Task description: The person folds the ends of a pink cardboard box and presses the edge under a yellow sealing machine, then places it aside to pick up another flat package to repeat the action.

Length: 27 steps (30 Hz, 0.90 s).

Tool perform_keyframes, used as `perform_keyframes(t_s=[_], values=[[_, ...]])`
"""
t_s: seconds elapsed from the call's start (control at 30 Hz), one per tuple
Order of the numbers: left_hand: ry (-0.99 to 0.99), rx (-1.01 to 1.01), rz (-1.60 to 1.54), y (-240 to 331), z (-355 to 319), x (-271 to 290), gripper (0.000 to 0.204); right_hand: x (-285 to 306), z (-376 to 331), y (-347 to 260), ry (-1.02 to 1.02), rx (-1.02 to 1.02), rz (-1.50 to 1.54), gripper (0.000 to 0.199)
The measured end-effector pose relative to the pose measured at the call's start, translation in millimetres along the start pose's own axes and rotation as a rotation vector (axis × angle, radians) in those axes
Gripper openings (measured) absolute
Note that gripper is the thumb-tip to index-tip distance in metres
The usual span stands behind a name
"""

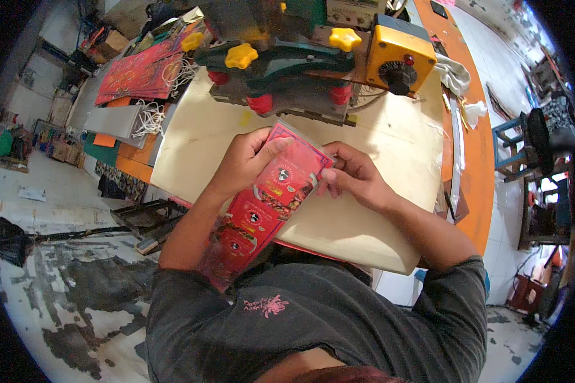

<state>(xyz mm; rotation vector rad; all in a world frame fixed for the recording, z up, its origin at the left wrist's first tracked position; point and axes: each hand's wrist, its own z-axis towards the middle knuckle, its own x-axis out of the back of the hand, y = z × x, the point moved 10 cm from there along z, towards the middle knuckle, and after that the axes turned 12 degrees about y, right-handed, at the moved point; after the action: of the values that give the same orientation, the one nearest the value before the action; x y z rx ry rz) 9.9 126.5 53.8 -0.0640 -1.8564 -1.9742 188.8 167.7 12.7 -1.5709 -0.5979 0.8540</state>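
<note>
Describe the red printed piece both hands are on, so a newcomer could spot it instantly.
Start at the cream work board in front of the green machine with yellow knobs. Over its near edge, the left hand and right hand hold a long, flat red printed bag, slanting down toward the person's chest. Unlike the red bag stack lying far left beside white cords, it is the only one held.

I am in a small workshop, a place for making printed paper goods. A heavy machine (281,64) with yellow knobs (241,56) and a yellow control box (399,57) fills the upper middle of the frame. Stacks of red printed sheets (144,70) and white cord loops (148,118) lie at upper left. The concrete floor (57,287) is worn and stained.
</note>
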Motion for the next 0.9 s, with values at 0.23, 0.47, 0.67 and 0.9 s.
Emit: perform_keyframes(t_s=[0.23, 0.47, 0.67, 0.9], values=[[0.013, 0.015, -0.121, -20.9, 9.0, -18.6, 0.027, 12.7, 6.4, 11.4, 0.148, 0.028, -0.094, 0.028], [0.028, 0.140, -0.333, -31.4, 8.6, -25.8, 0.029, 5.6, 3.4, -8.4, 0.176, 0.171, -0.072, 0.052], [-0.020, 0.130, -0.442, -25.6, 5.7, -27.0, 0.029, 1.3, -2.2, -8.7, 0.136, 0.104, -0.047, 0.050], [-0.032, 0.110, -0.450, -16.1, 8.6, -27.1, 0.025, 3.3, -3.0, -11.0, 0.176, 0.152, -0.083, 0.051]])
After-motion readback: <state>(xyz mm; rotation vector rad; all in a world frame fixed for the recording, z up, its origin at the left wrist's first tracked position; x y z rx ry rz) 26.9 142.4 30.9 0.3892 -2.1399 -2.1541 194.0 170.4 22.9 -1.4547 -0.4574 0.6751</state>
